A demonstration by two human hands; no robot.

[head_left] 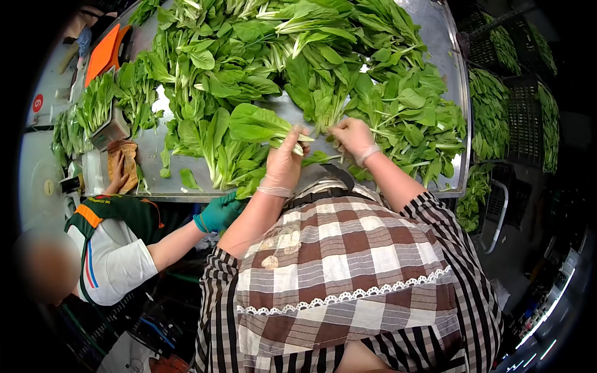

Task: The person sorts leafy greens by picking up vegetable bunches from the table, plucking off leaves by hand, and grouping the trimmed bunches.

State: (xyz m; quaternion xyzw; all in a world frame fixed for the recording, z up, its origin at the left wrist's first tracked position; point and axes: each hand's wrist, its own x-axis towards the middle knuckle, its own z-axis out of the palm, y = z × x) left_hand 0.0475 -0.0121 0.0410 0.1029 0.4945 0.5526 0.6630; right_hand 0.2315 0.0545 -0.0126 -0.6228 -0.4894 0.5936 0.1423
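My left hand (285, 163), in a thin clear glove, is closed around the pale stalks of a small bunch of leafy greens (256, 124); its leaves point left. My right hand (356, 140), gloved the same way, has its fingers pinched at the stem ends of another bunch of greens (323, 102) lying on the metal table (298, 112). Its fingertips partly hide what they grip. Loose greens (217, 146) lie just left of my left hand, and a heap of leaves (407, 121) spreads to the right of my right hand.
At left, a co-worker's teal-gloved hand (219, 212) is by the table edge, the other hand on a brown paper item (122, 165). Greens sit on a scale (112, 129) near an orange panel (104, 53). Black crates (521, 118) with greens stand at right.
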